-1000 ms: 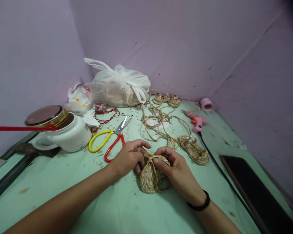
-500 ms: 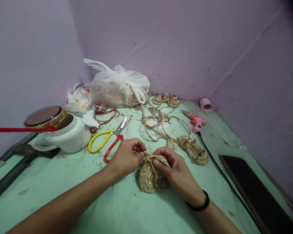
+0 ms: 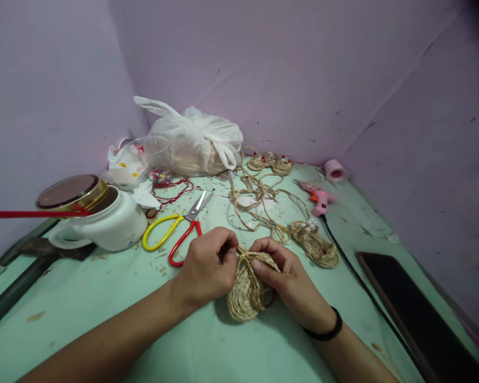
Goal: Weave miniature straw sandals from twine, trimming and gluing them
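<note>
A small woven straw slipper (image 3: 242,303) of coiled braided cord is held between both hands, just above the green-covered table. My right hand (image 3: 287,282) grips its right side, thumb on the near face and fingers behind. My left hand (image 3: 212,263) is closed at the slipper's upper left edge, pinching a bit of the straw braid; the fingertips are partly hidden. Left of that hand lie scissors (image 3: 192,213) with one yellow and one red handle, blades slightly apart. A finished-looking straw slipper (image 3: 315,246) with white beads rests to the right.
Loose straw braid (image 3: 259,199) sprawls behind the hands. A pink glue gun (image 3: 321,199) with a black cord and a phone (image 3: 407,303) lie right. At left are a white mug (image 3: 117,223) and a hammer (image 3: 27,276). A white plastic bag (image 3: 195,141) stands behind.
My left hand has turned, its back now facing more toward me, and closed in nearer the slipper's upper edge. My right hand keeps its hold. The view has shifted slightly.
</note>
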A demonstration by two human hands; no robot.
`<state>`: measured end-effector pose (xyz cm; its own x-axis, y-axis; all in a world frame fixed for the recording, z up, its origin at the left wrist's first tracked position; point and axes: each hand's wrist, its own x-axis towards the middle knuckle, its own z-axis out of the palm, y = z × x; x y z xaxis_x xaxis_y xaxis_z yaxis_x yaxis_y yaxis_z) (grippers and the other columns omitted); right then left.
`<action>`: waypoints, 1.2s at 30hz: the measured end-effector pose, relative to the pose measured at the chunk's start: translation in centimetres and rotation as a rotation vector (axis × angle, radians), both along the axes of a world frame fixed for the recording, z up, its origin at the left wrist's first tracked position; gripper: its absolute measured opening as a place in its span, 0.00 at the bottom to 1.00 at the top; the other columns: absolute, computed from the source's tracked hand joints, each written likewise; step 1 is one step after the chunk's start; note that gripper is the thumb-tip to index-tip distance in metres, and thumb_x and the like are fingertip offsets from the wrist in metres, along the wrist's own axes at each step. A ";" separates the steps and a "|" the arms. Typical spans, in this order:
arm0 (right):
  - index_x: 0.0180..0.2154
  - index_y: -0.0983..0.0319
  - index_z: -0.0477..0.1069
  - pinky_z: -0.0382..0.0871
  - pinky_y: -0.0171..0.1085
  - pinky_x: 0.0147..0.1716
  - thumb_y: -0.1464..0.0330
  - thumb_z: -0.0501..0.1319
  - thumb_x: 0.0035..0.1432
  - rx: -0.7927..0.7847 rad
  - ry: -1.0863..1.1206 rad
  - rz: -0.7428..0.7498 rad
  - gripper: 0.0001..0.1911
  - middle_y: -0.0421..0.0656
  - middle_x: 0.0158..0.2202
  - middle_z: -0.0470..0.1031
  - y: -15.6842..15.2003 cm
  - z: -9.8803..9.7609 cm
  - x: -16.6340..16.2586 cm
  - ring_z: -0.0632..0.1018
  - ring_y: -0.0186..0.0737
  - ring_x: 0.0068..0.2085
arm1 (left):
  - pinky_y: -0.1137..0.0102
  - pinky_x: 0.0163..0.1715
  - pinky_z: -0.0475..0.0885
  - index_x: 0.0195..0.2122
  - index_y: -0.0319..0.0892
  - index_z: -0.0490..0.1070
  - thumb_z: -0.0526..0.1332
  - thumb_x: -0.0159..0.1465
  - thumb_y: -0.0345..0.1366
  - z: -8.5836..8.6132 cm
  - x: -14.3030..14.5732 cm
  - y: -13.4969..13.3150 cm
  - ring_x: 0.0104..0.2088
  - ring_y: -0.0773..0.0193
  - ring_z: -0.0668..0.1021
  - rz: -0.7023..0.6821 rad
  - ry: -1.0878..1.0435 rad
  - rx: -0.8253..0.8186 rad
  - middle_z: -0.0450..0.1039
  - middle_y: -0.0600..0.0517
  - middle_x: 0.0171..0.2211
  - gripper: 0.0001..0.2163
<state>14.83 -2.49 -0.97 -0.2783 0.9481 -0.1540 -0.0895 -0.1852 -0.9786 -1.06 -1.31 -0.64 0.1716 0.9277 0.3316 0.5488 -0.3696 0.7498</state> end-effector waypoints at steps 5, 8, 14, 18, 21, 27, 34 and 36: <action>0.32 0.61 0.64 0.60 0.30 0.24 0.64 0.65 0.45 -0.019 0.018 -0.020 0.14 0.36 0.25 0.65 0.1 -0.1 0.0 0.66 0.31 0.26 | 0.76 0.21 0.62 0.25 0.40 0.66 0.54 0.49 0.26 0.4 -0.6 0.7 0.21 0.71 0.67 -0.098 -0.081 -0.218 0.65 0.56 0.20 0.04; 0.31 0.60 0.64 0.62 0.31 0.25 0.64 0.65 0.43 -0.043 0.055 -0.033 0.14 0.37 0.26 0.67 0.2 -0.3 0.0 0.68 0.33 0.27 | 0.76 0.23 0.63 0.29 0.38 0.69 0.56 0.48 0.26 0.5 -1.1 1.5 0.24 0.70 0.69 -0.267 -0.183 -0.442 0.69 0.54 0.24 0.07; 0.30 0.60 0.63 0.62 0.32 0.26 0.66 0.65 0.44 -0.038 0.053 -0.035 0.12 0.37 0.26 0.68 0.2 -0.5 -0.1 0.69 0.32 0.27 | 0.76 0.17 0.64 0.35 0.36 0.69 0.62 0.47 0.33 -0.3 -1.3 2.1 0.18 0.72 0.69 -0.411 -0.490 -0.845 0.70 0.54 0.22 0.13; 0.29 0.60 0.63 0.62 0.32 0.26 0.66 0.64 0.43 -0.019 -0.030 -0.065 0.12 0.37 0.25 0.68 0.1 -0.3 -0.3 0.69 0.33 0.27 | 0.78 0.11 0.62 0.31 0.34 0.70 0.62 0.46 0.32 -0.3 -1.0 2.0 0.13 0.73 0.67 -0.349 -0.461 -0.904 0.68 0.55 0.16 0.10; 0.29 0.61 0.63 0.61 0.31 0.25 0.66 0.64 0.43 -0.007 -0.067 -0.070 0.12 0.36 0.24 0.67 0.1 -0.1 -0.3 0.67 0.32 0.26 | 0.79 0.09 0.60 0.24 0.35 0.69 0.60 0.48 0.31 0.3 -1.0 2.0 0.10 0.74 0.64 -0.279 -0.328 -0.870 0.64 0.58 0.10 0.04; 0.30 0.61 0.64 0.62 0.32 0.27 0.67 0.64 0.43 -0.018 -0.045 -0.065 0.11 0.36 0.26 0.68 0.0 0.0 -0.5 0.69 0.33 0.27 | 0.81 0.08 0.56 0.20 0.37 0.66 0.57 0.49 0.28 1.0 -1.3 2.2 0.09 0.76 0.62 -0.228 -0.184 -0.815 0.61 0.60 0.08 0.02; 0.33 0.60 0.64 0.65 0.35 0.34 0.68 0.63 0.44 0.061 -0.094 -0.173 0.12 0.41 0.35 0.70 0.2 -0.2 -0.6 0.71 0.37 0.36 | 0.77 0.14 0.61 0.43 0.40 0.64 0.55 0.50 0.25 1.2 -0.9 1.5 0.14 0.74 0.66 0.053 -0.187 -0.488 0.67 0.58 0.21 0.18; 0.35 0.60 0.64 0.64 0.34 0.33 0.69 0.62 0.44 0.097 -0.143 -0.203 0.13 0.40 0.34 0.69 0.2 -0.2 -0.5 0.71 0.37 0.34 | 0.77 0.17 0.61 0.40 0.42 0.66 0.56 0.51 0.28 1.5 -0.8 0.9 0.16 0.73 0.66 0.044 -0.134 -0.297 0.64 0.60 0.19 0.14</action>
